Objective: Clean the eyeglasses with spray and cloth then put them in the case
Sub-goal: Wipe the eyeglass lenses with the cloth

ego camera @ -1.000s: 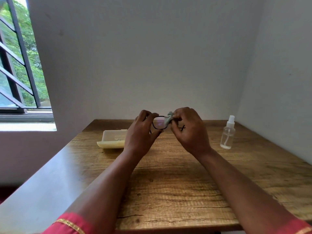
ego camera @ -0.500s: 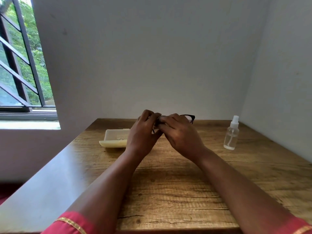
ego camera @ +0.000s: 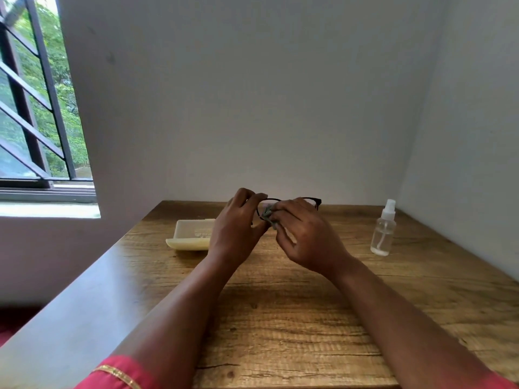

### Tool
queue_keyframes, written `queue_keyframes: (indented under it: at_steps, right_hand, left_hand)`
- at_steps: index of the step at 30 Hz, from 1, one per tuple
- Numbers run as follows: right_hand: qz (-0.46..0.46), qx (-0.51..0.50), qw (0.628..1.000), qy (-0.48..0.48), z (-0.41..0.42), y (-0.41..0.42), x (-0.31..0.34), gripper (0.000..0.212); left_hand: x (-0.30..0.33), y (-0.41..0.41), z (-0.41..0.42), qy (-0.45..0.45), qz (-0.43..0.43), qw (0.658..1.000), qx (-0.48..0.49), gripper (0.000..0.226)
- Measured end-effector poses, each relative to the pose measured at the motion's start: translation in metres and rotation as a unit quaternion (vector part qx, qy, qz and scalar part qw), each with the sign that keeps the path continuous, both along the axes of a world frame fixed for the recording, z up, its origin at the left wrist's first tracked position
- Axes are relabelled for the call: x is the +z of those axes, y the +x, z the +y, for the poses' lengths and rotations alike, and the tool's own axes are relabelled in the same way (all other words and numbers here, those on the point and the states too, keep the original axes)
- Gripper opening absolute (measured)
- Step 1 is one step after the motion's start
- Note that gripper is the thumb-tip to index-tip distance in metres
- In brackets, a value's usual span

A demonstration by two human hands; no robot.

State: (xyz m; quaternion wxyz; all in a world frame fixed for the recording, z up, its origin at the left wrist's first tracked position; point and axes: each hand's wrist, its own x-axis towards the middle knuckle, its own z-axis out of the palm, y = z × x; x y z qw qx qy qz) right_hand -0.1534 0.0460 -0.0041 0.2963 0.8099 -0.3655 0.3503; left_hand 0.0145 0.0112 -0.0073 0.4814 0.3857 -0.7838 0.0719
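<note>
Eyeglasses (ego camera: 289, 203) with a dark frame are being held up above the far middle of the table, between the two hands. The left hand (ego camera: 236, 231) is gripping the frame's left end, thumb beneath and fingers curled over the top. The right hand (ego camera: 306, 237) is pinching a small grey cloth (ego camera: 268, 213) against the left lens, while the right half of the frame is showing above its knuckles. Just behind and to the left of the left hand, a pale yellow case (ego camera: 191, 237) is lying open on the wood, with faint markings inside that are too blurred to read. Well to the right, a clear spray bottle (ego camera: 383, 230) with a white nozzle is standing upright near the table's far right corner, carrying no label that can be made out. The wooden table (ego camera: 280, 318) is showing a rough grain, and its left side is catching pale glare. Plain white walls are meeting in a corner behind the bottle. At the left, a barred window (ego camera: 33, 102) is looking out on green leaves. A red sleeve (ego camera: 118, 374) with gold trim is showing at the bottom edge.
</note>
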Motion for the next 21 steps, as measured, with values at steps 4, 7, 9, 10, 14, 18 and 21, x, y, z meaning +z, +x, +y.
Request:
queue_keyframes:
  at_steps: [4, 7, 9, 10, 14, 18, 21]
  right_hand:
    - [0.029, 0.011, 0.999, -0.016, -0.003, 0.005, -0.001, 0.02]
    - [0.044, -0.017, 0.998, -0.028, -0.006, 0.003, -0.001, 0.026]
    - [0.027, -0.038, 0.998, -0.038, -0.006, 0.0, 0.001, 0.028]
    - [0.013, -0.047, 0.998, -0.043, -0.006, -0.001, 0.002, 0.028]
    - [-0.026, -0.06, 0.996, -0.053, -0.005, -0.006, 0.004, 0.027]
    - [0.018, -0.041, 0.998, -0.04, -0.003, -0.007, 0.0, 0.028]
    - [0.07, -0.027, 0.996, -0.047, -0.003, 0.001, -0.005, 0.028]
  left_hand:
    - [0.001, -0.002, 0.0, -0.005, -0.003, 1.0, -0.01, 0.046]
    - [0.001, -0.003, 0.0, -0.01, 0.0, 1.0, -0.017, 0.044]
    - [0.001, -0.003, -0.002, -0.006, 0.007, 1.0, -0.017, 0.045]
    - [0.001, -0.003, -0.003, -0.004, 0.008, 1.0, -0.015, 0.046]
    - [0.001, -0.002, -0.004, -0.004, 0.01, 1.0, -0.008, 0.048]
    - [0.001, -0.001, -0.003, -0.004, 0.01, 1.0, -0.007, 0.048]
    - [0.0, -0.002, -0.002, -0.002, 0.001, 1.0, -0.012, 0.043]
